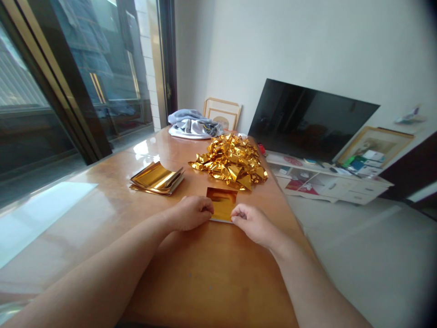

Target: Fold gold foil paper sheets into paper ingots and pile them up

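Left hand [193, 213], right hand [252, 223]: fingers [236, 219] pinching near corners of gold sheet [222, 204] | sheet on tabletop [211, 273], nearer than heaped foil pieces [234, 161] | keep edge straight, pressure even

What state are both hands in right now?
Left hand: closed, holding the gold foil sheet near its near-left corner.
Right hand: closed, holding it near the near-right corner.

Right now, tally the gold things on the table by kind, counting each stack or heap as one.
Stack of gold sheets: 1
Heap of folded gold pieces: 1
Separate gold sheet: 1
Total: 3
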The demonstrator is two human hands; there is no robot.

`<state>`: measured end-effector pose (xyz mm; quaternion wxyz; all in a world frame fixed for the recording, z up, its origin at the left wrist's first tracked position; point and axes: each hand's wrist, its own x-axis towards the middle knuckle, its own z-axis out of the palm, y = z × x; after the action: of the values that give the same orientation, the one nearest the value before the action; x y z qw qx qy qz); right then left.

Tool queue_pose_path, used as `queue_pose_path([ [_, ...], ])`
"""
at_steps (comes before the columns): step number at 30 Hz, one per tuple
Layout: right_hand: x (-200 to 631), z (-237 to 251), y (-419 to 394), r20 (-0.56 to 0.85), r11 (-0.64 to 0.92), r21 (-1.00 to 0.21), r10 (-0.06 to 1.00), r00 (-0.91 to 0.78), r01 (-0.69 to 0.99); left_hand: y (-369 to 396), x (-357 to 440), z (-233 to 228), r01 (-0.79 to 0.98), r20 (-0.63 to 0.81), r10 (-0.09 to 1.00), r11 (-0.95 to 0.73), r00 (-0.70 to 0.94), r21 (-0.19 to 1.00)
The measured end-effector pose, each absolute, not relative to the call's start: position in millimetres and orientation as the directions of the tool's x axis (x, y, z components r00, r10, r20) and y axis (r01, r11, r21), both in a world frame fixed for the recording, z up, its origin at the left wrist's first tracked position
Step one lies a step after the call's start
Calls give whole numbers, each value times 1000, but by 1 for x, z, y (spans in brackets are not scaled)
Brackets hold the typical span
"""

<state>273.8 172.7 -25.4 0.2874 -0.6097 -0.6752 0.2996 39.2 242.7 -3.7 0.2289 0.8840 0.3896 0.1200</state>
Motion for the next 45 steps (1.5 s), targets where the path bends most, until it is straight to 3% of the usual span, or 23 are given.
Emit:
queue_pose_path([
  [17,277,-29,178,13,44,-753,999,-51,657,250,40,-10,644,-32,765,-518,643,563],
  [30,274,-37,179,40,17,-759,999,21,651,245,43,-3,687,-24,776,-544,631,482],
  [45,272,-39,180,77,27,-741,996,46,671,239,43,5,686,-24,768,-558,641,467],
])
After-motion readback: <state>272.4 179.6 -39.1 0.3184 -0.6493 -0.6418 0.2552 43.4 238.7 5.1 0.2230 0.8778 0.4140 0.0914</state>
